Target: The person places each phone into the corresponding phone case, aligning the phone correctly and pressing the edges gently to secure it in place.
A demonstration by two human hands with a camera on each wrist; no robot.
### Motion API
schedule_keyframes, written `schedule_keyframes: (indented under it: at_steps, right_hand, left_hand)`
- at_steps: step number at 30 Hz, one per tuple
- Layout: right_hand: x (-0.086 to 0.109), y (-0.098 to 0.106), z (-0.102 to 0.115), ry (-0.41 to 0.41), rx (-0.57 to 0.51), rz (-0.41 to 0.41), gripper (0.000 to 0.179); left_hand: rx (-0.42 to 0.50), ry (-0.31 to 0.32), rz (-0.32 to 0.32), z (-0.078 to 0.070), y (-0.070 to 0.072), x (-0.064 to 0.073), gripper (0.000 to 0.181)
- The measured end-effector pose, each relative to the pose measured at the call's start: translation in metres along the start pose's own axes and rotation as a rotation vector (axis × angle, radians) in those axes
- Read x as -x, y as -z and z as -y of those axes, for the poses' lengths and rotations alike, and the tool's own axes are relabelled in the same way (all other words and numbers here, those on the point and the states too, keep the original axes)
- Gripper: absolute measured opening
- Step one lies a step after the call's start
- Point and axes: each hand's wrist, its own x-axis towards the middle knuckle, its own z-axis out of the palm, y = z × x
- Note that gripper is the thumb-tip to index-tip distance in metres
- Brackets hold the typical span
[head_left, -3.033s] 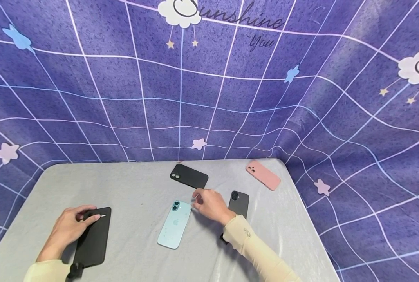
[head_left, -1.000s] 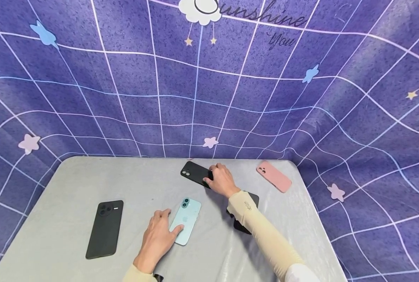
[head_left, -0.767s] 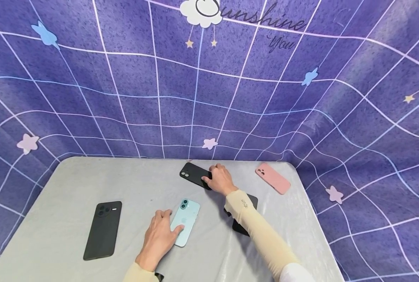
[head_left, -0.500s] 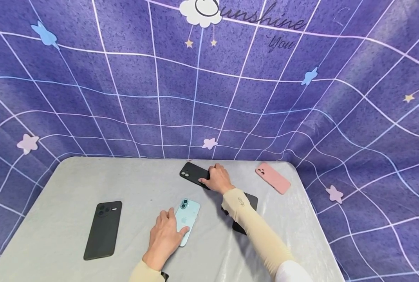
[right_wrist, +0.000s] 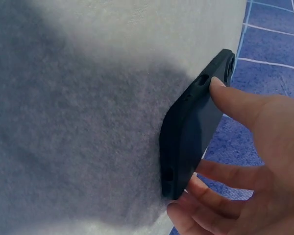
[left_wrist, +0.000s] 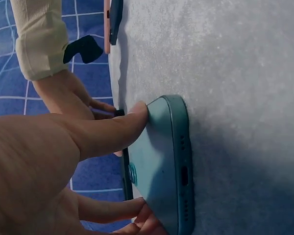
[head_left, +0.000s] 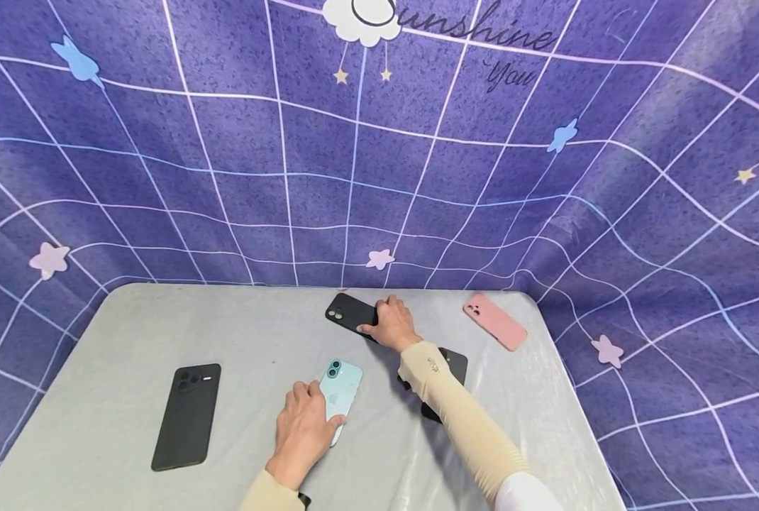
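Note:
My left hand (head_left: 306,429) holds a light-blue smartphone (head_left: 345,383) by its long edges as it lies back-up on the table. The left wrist view has the thumb (left_wrist: 132,125) at one edge of this phone (left_wrist: 159,166), the fingers around the other, and the charging port facing the camera. Farther back, my right hand (head_left: 394,324) grips the right end of a black phone case (head_left: 354,311) with two camera holes. In the right wrist view the thumb (right_wrist: 230,98) presses one side of the case (right_wrist: 198,129), with the fingertips at the opposite side.
A large black phone (head_left: 186,422) lies at the left of the grey-covered table (head_left: 252,326). Beneath my right forearm is a dark phone (head_left: 457,363), partly hidden. A pink phone case (head_left: 497,323) lies at the back right. Purple patterned cloth (head_left: 290,142) stands behind and to the right.
My left hand has left the large black phone, moved right and taken hold of the light-blue phone. My right hand has moved back from beside it to grip the black case.

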Motion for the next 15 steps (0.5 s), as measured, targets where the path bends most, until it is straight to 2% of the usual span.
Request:
schedule_keyframes:
  at_steps: [7, 15]
  right_hand:
    - [-0.001, -0.002, -0.001, -0.001, -0.016, -0.021, 0.052]
    - [-0.004, -0.004, -0.001, -0.003, -0.044, -0.022, 0.06]
  left_hand:
    - [0.053, 0.053, 0.047, 0.005, -0.001, -0.006, 0.075]
    - [0.049, 0.097, 0.111, 0.01, -0.003, -0.012, 0.082]
